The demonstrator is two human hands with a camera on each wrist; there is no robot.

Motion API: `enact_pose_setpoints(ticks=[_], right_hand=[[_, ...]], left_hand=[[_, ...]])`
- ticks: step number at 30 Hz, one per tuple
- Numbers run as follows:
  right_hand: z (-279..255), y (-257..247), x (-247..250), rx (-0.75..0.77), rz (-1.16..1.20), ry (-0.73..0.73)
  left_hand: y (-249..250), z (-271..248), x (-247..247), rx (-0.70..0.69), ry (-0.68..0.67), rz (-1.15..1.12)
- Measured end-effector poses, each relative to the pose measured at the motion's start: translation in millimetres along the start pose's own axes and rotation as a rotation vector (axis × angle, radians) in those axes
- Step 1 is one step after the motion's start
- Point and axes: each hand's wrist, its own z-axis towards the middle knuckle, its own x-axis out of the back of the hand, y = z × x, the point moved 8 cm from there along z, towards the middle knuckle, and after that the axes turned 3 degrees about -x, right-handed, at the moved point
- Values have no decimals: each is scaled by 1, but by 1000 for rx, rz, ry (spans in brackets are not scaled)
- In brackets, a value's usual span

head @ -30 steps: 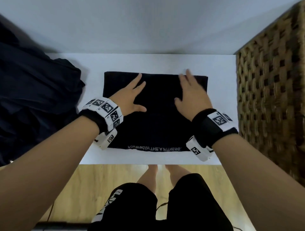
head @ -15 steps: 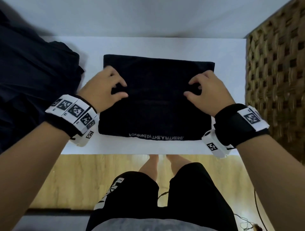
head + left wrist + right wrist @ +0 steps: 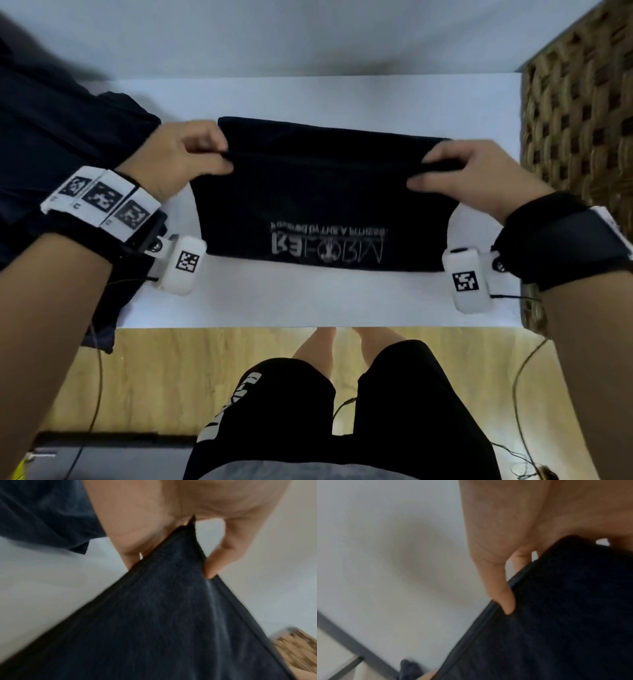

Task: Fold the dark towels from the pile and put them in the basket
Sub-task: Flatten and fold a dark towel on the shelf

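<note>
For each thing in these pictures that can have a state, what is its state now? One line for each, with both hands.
Towel: partly folded, side edges lifted, near edge on the table, print upside down.
Left hand: pinches the towel's left edge.
Right hand: pinches the towel's right edge.
Pile: unfolded, heaped at the left.
Basket: upright at the right; inside not visible.

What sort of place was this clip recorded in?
Probably a home or a staged indoor room, not a workshop: a plain white table stands against a pale wall, a tall woven basket at its right, wood-look flooring below. Dark towels lie piled at its left.
</note>
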Motion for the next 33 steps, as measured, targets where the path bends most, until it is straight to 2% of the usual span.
enact_pose_setpoints(ticks=[2,5,7,11,14,17,22,24,26,29,33], right_hand=[[14,10,16,-26,114,144],[26,35,17,-117,47,227],[29,46,16,-153,40,251],[29,54,16,-205,89,256],[24,55,16,-223,99,274],[19,54,16,-237,86,313],[2,44,27,-271,-113,481],[-8,30,23,-196,-178,556],[-15,21,5,-123,-231,524],[-26,29,-31,-129,-217,362],[-36,35,-42,-115,-197,336]], left_hand=[[-9,11,7,13,188,-8],[-33,22,-3,139,211,101],[-43,23,-3,167,236,116],[-36,22,6,97,336,115],[-20,22,8,17,395,-22],[-16,25,2,32,364,-44],[-16,29,6,236,383,479],[-23,25,2,350,339,531],[-31,22,-4,412,275,524],[-44,13,-13,500,155,491],[-55,-11,-20,527,26,374]])
